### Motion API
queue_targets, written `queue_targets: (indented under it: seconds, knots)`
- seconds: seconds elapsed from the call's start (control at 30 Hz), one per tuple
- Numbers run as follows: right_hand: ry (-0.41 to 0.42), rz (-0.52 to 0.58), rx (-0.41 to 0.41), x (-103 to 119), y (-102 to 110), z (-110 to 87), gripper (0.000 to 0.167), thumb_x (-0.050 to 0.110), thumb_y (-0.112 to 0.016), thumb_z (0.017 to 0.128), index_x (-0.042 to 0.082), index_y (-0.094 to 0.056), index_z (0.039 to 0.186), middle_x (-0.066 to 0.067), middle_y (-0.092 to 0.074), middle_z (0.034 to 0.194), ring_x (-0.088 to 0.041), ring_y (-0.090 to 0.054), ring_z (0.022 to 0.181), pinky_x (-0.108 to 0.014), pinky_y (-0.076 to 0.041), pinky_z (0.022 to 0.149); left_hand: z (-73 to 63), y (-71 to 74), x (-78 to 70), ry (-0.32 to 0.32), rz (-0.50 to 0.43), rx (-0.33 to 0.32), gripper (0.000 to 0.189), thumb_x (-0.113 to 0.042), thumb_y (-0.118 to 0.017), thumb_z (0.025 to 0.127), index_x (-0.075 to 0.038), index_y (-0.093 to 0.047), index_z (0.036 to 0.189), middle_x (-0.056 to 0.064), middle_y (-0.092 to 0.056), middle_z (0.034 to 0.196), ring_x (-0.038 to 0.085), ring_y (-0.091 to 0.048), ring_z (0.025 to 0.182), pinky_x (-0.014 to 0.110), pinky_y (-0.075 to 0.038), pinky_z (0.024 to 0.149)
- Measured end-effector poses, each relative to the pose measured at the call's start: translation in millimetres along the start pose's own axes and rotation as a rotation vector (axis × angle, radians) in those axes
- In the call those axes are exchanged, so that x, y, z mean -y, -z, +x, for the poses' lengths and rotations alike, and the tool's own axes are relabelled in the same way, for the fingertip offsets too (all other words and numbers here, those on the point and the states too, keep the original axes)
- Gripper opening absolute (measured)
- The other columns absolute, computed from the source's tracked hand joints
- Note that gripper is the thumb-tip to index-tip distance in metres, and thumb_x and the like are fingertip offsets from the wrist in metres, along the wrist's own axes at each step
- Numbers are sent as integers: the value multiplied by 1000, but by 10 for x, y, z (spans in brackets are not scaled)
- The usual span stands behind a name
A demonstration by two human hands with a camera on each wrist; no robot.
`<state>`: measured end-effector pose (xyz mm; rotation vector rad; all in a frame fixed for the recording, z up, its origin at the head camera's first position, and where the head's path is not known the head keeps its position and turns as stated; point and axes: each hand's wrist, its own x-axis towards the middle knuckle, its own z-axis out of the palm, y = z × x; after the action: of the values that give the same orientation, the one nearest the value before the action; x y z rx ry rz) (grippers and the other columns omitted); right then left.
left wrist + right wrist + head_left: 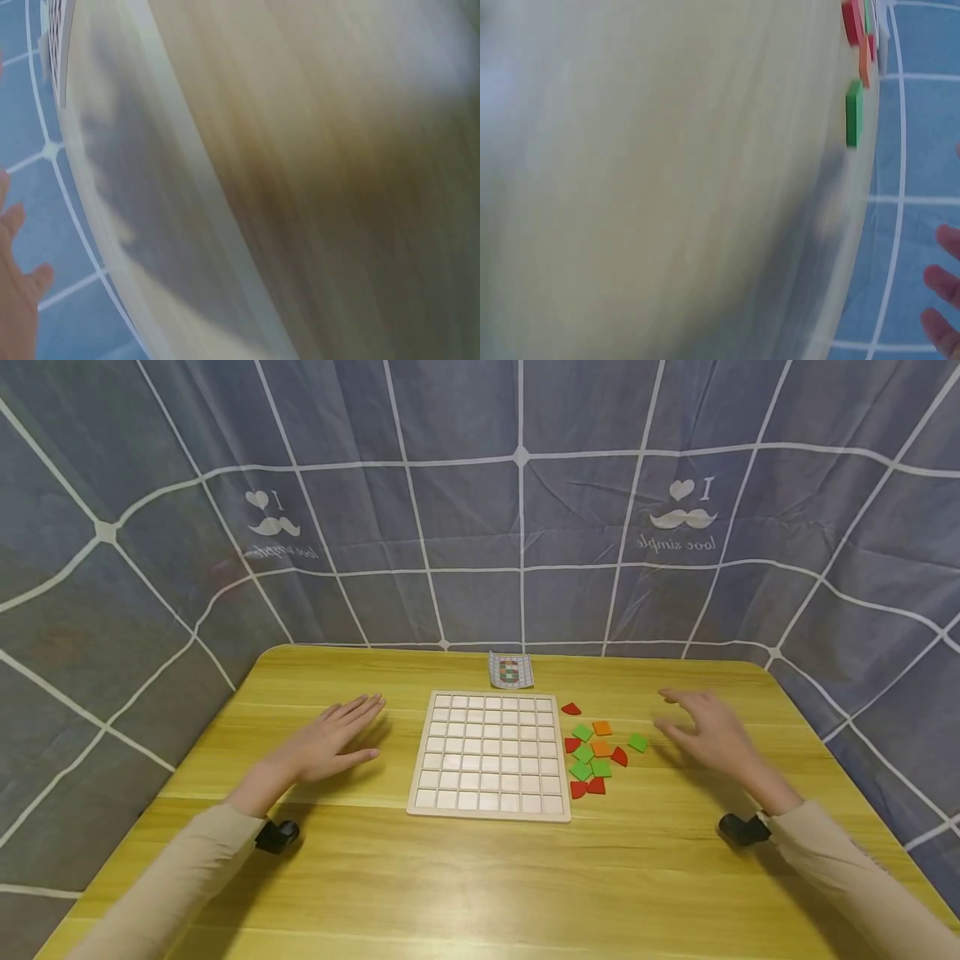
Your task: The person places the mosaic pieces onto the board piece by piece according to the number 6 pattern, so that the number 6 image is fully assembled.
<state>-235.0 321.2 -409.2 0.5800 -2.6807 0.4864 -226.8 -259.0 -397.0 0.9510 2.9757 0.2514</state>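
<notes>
My left hand (333, 747) hovers over the table left of the board, fingers straight and thumb spread, holding nothing. On the other side, my right hand (708, 735) hangs above the table with fingers loosely bent and nothing in them. Nearest to it is a green square tile (637, 742), which also shows in the right wrist view as a green block (854, 112). A pale wooden grid board (489, 816) lies between the hands, its cells bare. Beside its right edge lie several loose tiles: green squares (581, 771), orange squares (602, 727) and red rounded pieces (619, 756).
A small printed card (511, 671) with a coloured pattern on a grid lies behind the board. The wooden table (480, 893) reaches back to a grey checked curtain (465, 527) that surrounds it on three sides. Black wrist cameras (277, 837) sit on both forearms.
</notes>
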Motion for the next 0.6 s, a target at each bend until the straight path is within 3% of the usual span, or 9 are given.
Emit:
queue_targets:
  seconds: [0.17, 0.33, 0.47, 0.6]
  knots:
    - [-36, 62, 45, 102, -50, -24, 51, 32, -67, 90, 2, -57, 130, -17, -65, 118, -37, -53, 110, -58, -43, 89, 87, -37, -108, -10, -15, 47, 81, -50, -50, 96, -12, -11, 156, 13, -11, 162, 35, -10, 149, 60, -12, 118]
    - [-67, 96, 96, 186, -110, -37, 51, 32, -68, 90, 5, -57, 131, -13, -66, 117, -32, -56, 105, -52, -48, 82, 181, -79, -209, -24, -38, 93, 84, -52, -51, 95, -11, -10, 156, 12, -7, 163, 33, -4, 150, 60, -8, 118]
    - [-84, 112, 153, 260, -135, -38, 53, 32, -69, 88, 5, -56, 132, -13, -68, 112, -28, -61, 94, -42, -52, 71, 245, -102, -277, -36, -40, 134, 86, -56, -50, 94, -9, -12, 155, 13, -6, 163, 34, -1, 150, 62, -8, 118]
    - [-105, 153, 188, 318, -161, -36, 54, 34, -72, 86, 6, -57, 130, -11, -69, 103, -20, -62, 82, -31, -48, 64, 295, -149, -315, -38, -25, 163, 88, -59, -48, 93, -12, -10, 156, 14, -2, 163, 38, 0, 149, 65, -7, 116]
